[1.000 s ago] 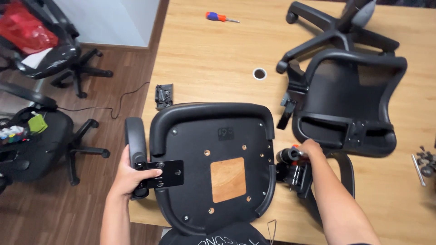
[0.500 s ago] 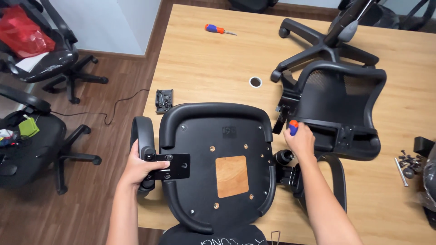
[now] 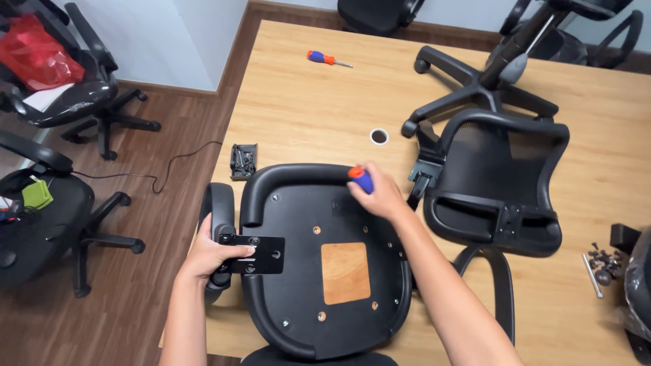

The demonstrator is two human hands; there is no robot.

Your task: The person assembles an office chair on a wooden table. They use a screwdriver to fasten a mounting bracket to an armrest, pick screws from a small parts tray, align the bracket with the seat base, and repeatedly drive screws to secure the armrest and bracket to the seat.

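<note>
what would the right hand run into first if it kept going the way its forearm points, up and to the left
Probably the raised front rim of the upturned seat pan, which the right hand with its orange-and-blue screwdriver is already above. Beyond the rim lies the small tray of screws. Height is unclear.
</note>
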